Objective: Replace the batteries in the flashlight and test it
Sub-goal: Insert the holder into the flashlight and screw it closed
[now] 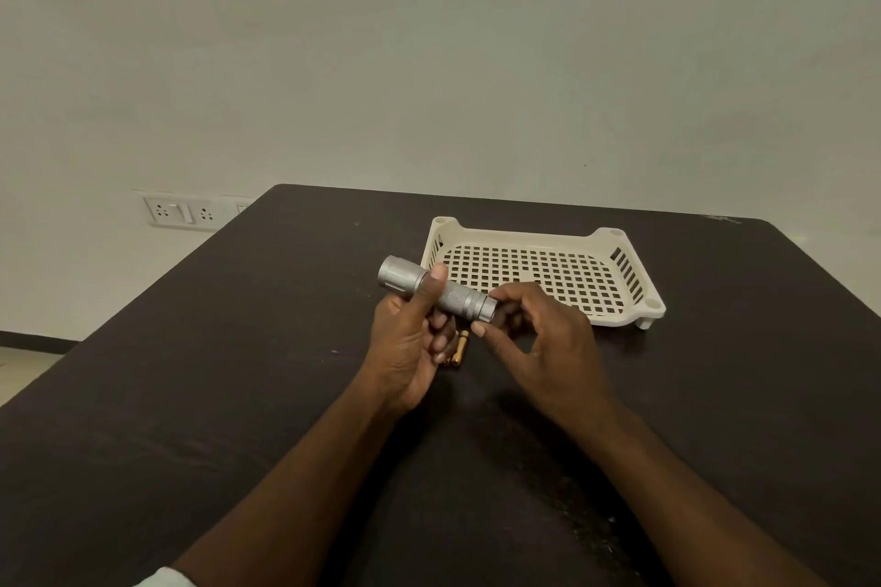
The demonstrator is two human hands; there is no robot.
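gripping the silver flashlight [436, 290] in our left hand [410, 338], we pinch its tail end with our right hand [534, 338] fingertips, gold batteries [458, 348] lying on the table [238, 372] just beneath both hands.

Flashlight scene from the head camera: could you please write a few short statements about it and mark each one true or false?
1. The left hand grips the silver flashlight around its body. True.
2. The right hand rests flat on the table. False: its fingertips are at the flashlight's tail end, above the table.
3. The batteries lie inside the basket. False: they lie on the table beneath the hands, outside the cream basket.
4. The basket holds nothing visible. True.
5. The flashlight's wide head points toward the person's right. False: it points to their left, away from the right hand.
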